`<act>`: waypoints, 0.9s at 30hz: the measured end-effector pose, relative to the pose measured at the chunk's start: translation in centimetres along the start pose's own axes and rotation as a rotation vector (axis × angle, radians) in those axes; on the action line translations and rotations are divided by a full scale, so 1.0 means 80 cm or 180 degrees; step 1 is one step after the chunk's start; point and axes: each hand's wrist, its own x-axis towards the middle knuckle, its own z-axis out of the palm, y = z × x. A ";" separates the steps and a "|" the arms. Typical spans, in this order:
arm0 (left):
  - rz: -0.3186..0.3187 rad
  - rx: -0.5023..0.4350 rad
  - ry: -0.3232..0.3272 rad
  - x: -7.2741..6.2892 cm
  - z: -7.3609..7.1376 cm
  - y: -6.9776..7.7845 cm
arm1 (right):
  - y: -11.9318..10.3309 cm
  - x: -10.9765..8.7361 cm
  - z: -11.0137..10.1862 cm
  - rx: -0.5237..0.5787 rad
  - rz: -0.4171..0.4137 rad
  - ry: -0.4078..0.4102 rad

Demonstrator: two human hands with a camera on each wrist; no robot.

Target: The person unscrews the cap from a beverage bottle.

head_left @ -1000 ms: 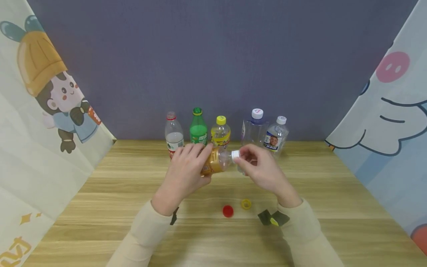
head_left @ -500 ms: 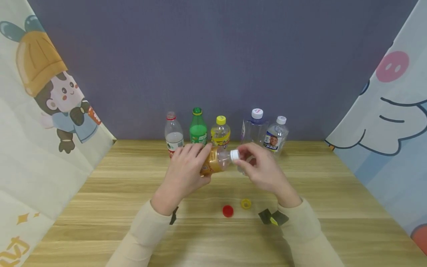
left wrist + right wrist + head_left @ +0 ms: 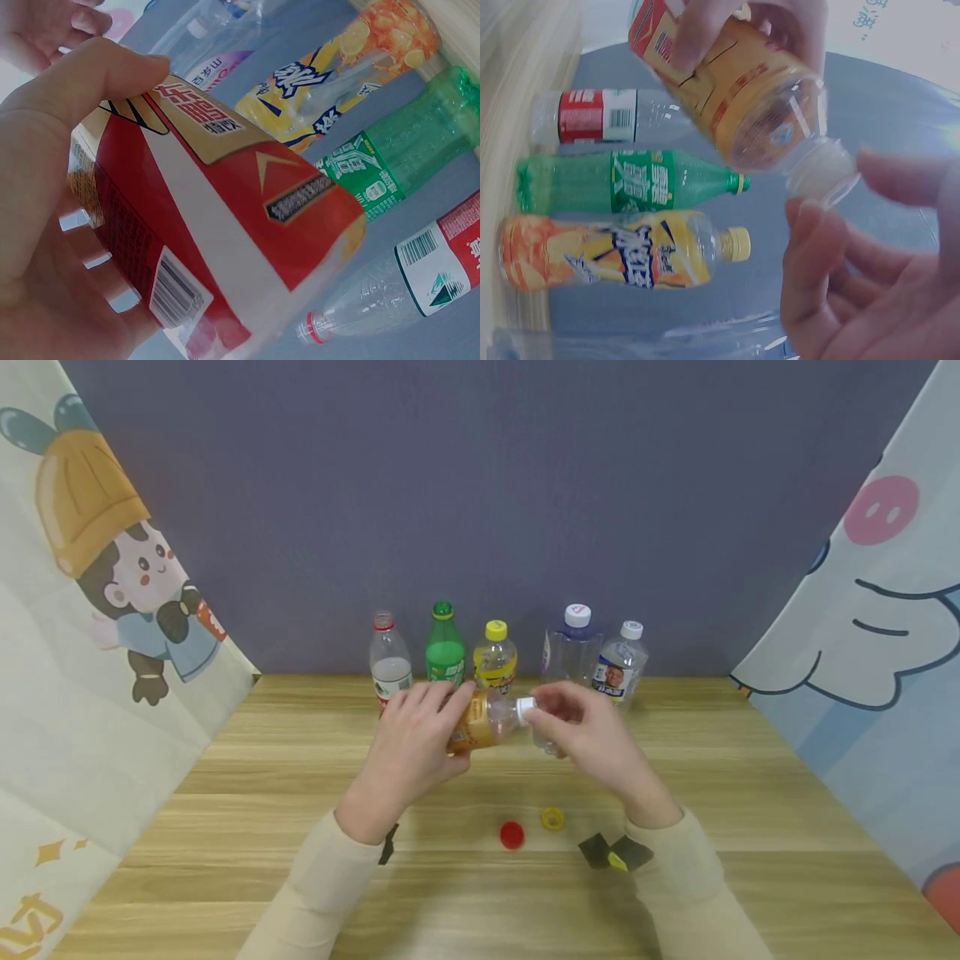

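We see the orange-labelled bottle [image 3: 471,725] lying sideways in the air over the worktop [image 3: 255,802], its neck to the right; the left grip [image 3: 411,742] is grasping its body, and the right grip [image 3: 591,733] is pinching the white cap [image 3: 527,711] at the neck. On the far side we find, from left to right, an uncapped clear bottle [image 3: 391,665], a green bottle [image 3: 445,653], a yellow-capped bottle [image 3: 495,662], a large clear bottle [image 3: 576,652] and a bottle with blue label [image 3: 621,667]. The left grip stands before the first two, the right one before the large bottle, so their lower parts are hidden from us. Nearer, a red cap [image 3: 512,835] and a yellow cap [image 3: 552,819] lie close together.
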 end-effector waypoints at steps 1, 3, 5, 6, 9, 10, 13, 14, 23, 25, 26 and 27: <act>0.0008 0.0031 -0.0010 0.000 0.000 0.000 | 0.000 0.000 0.001 0.0059 0.0150 0.0017; 0.0028 0.0101 -0.0018 0.000 0.001 -0.001 | -0.001 0.001 0.002 0.0102 0.0360 0.0033; 0.0056 0.0163 0.0003 0.000 0.001 0.000 | -0.001 0.002 0.004 0.0150 0.0514 0.0039; 0.0073 0.0185 0.0027 -0.001 0.001 0.000 | -0.001 0.002 0.005 0.0172 0.0564 0.0036; 0.0119 0.0241 0.0101 -0.001 0.002 0.000 | 0.000 0.003 0.008 0.0221 0.0659 0.0056; 0.0133 0.0260 0.0121 -0.001 0.002 0.000 | 0.000 0.003 0.009 0.0233 0.0679 0.0067; 0.0154 0.0316 0.0146 -0.001 0.001 0.001 | 0.001 0.003 0.010 0.0258 0.0732 0.0040; 0.0154 0.0334 0.0141 -0.001 0.001 0.001 | 0.002 0.003 0.010 0.0276 0.0741 0.0023; 0.0170 0.0290 0.0195 -0.001 -0.001 0.003 | 0.003 0.004 0.010 0.0398 0.0699 -0.0023; 0.0169 0.0274 0.0203 -0.001 -0.002 0.002 | 0.003 0.004 0.010 0.0429 0.0688 -0.0028; 0.0167 0.0271 0.0203 -0.001 -0.002 0.002 | 0.002 0.004 0.010 0.0447 0.0688 -0.0031; 0.0166 0.0270 0.0203 -0.001 -0.003 0.002 | 0.002 0.004 0.010 0.0467 0.0694 -0.0036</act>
